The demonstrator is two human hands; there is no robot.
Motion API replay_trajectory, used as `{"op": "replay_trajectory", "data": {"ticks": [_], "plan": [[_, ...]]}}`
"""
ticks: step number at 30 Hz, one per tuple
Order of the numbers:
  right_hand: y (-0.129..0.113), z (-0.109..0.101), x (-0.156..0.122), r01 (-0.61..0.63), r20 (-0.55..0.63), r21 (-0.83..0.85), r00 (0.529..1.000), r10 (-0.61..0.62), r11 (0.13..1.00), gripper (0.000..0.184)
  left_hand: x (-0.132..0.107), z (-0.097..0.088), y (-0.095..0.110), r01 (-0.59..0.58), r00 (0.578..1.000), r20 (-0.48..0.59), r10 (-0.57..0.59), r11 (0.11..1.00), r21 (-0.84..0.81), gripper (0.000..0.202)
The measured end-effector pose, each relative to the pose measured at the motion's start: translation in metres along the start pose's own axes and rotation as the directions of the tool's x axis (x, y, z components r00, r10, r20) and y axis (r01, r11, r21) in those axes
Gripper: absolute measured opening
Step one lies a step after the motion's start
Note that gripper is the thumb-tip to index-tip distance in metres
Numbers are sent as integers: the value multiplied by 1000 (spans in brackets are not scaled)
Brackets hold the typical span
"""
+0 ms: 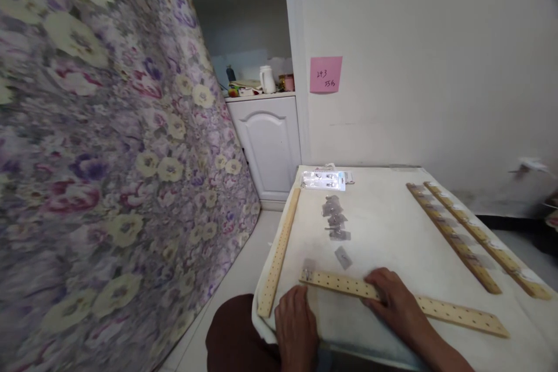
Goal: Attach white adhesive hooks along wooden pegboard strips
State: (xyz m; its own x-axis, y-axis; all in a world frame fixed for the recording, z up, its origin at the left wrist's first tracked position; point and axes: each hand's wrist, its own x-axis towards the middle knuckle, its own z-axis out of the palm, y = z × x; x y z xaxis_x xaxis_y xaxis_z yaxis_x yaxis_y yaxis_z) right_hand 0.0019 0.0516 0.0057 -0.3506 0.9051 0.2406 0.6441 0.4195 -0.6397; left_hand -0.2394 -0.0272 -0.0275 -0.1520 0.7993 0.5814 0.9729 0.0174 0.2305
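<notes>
My right hand (399,308) is closed around the middle of a pale wooden strip (462,313) with rows of small holes, which lies slantwise near the front of the table. At the strip's left end sits a small clear packet with a metal piece (307,274). My left hand (296,325) rests just below that end, its fingers laid on the cloth and holding nothing I can see. Beyond the strip lies a single small packet (343,257). Farther back, several similar packets (335,221) are in a loose row.
Another holed strip (279,256) runs along the table's left edge. On the right lie two strips (453,235) (488,238) bearing several packets. A clear plastic package (323,180) is at the back. A floral curtain (122,163) hangs left; a white cabinet (270,145) stands behind.
</notes>
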Motion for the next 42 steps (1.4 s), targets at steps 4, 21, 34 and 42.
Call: {"op": "replay_trajectory", "data": {"ticks": [4, 21, 34, 42], "plan": [[13, -8, -8, -39, 29, -52, 999, 40, 998, 23, 1, -1, 1, 3, 1000, 6, -3, 1000, 0, 34], [-12, 8, 13, -173, -5, -73, 985, 173, 982, 17, 0, 1, 0, 56, 996, 75, -54, 998, -30, 35], [-9, 17, 40, -266, 0, 62, 964, 267, 962, 19, 0, 6, 0, 61, 997, 47, -60, 998, -19, 40], [-14, 30, 67, -359, -27, 60, 932, 361, 931, 9, 0, 4, -1, 45, 998, 46, -44, 999, -20, 38]]}}
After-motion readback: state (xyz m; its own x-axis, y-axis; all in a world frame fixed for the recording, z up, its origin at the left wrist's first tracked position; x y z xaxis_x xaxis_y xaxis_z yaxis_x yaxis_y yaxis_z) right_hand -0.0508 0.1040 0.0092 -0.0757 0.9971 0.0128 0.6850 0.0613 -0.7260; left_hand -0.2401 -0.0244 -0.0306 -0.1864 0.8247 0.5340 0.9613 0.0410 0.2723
